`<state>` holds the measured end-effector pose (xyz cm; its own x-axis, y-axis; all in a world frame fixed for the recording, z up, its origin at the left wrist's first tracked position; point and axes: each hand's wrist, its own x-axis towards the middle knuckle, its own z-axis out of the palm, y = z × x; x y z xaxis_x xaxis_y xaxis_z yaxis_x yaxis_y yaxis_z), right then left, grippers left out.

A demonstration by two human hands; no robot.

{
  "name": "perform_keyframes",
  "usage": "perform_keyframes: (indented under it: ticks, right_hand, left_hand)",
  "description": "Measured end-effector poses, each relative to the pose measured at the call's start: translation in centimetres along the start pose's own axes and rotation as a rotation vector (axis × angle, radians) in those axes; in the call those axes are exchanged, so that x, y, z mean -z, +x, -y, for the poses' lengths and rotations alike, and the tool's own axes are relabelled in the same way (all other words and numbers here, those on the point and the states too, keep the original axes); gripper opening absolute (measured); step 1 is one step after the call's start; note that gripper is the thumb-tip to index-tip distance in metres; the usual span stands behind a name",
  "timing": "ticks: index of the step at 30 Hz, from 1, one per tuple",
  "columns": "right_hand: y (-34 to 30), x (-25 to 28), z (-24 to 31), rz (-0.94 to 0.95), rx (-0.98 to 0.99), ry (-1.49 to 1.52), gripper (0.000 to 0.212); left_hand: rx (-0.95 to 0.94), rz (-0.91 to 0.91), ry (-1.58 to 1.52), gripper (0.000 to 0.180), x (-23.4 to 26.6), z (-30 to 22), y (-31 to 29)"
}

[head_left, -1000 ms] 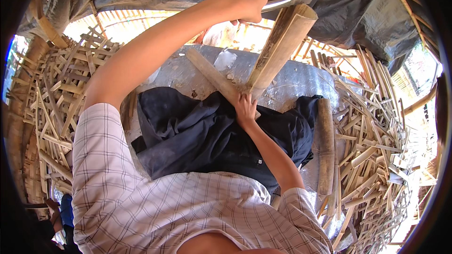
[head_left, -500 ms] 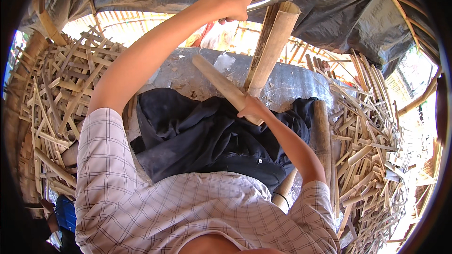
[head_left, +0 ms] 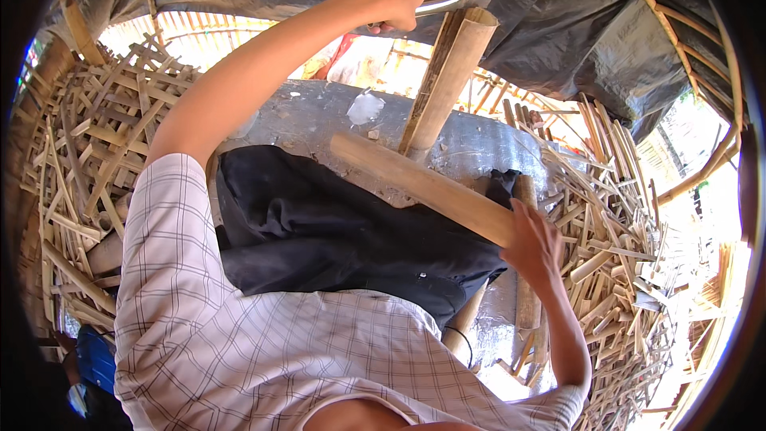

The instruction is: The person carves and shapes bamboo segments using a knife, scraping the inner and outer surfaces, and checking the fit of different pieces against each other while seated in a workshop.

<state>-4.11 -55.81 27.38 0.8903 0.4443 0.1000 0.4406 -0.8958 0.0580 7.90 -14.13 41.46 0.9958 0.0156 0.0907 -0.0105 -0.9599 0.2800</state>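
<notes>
My left hand [head_left: 395, 8], stretched out to the far side, is closed round the handle of a wide-bladed knife [head_left: 472, 2]. Its blade lies across the top end of an upright split bamboo piece [head_left: 455, 76], which stands on a grey surface. My right hand [head_left: 535, 243] grips one end of a thick, round stick [head_left: 423, 187] at the right. The stick points up and left, crossing in front of the bamboo's foot. Whether the two touch, I cannot tell. Dark cloth [head_left: 335, 231] covers my lap below the stick.
Cut bamboo strips [head_left: 614, 287] are heaped at my right. More criss-crossed strips [head_left: 104, 144] pile up at the left. A bamboo pole [head_left: 527, 295] lies beside my right forearm. Black plastic sheeting [head_left: 550, 16] hangs behind the grey surface [head_left: 311, 112]. Something blue [head_left: 101, 359] sits at lower left.
My right hand has swung right and towards me, taking the stick with it; the stick now slants less steeply. The left hand and knife stay nearly in place on the bamboo.
</notes>
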Motion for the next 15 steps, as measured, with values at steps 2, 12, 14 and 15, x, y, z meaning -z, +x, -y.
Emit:
perform_keyframes:
  ticks: [2,12,14,15]
  right_hand:
    - [-1.8,2.8,-1.7,-0.107,-0.054,-0.199,0.083]
    - [-4.2,15.8,-10.8,-0.717,-0.485,-0.096,0.074]
    - [-3.6,17.7,-13.9,-0.816,-0.496,-0.142,0.076]
    - [-3.0,19.0,-15.7,-0.847,-0.428,-0.094,0.075]
  left_hand:
    - [-0.010,0.006,0.034,0.034,-0.3,0.5,1.5]
    - [0.027,0.023,0.093,0.032,-0.3,2.3,4.5]
    - [0.016,0.026,0.093,0.030,-0.7,1.3,4.8]
    - [0.002,0.017,0.077,0.029,-0.6,0.4,4.3]
